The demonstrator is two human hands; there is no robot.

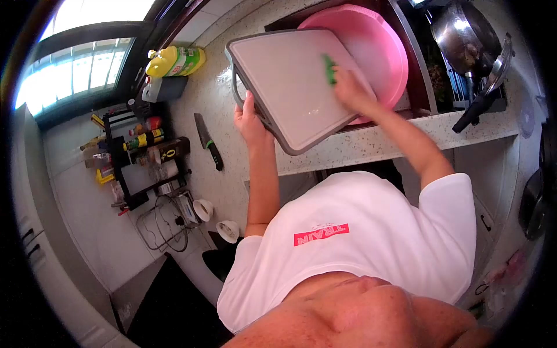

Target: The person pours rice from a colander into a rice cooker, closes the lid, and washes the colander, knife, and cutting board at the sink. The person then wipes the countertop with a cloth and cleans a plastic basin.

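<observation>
My left hand (253,120) is closed on the left edge of a pale cutting board (290,81) with a grey rim, near its handle slot. The board is tilted, and its upper right part overlaps a pink basin (390,55). On the board's face, my right hand (350,93) is closed on a small green scrubber (329,68), blurred by motion so its exact kind is unclear. To the left of the board, a knife (207,141) with a black and green handle lies on the speckled counter.
A yellow bottle (177,61) stands by the window. A rack (132,156) of bottles and jars is at the left, with two small white bowls (227,231) near it. At the right are a metal pot (466,37) and a black-handled pan lid (500,66).
</observation>
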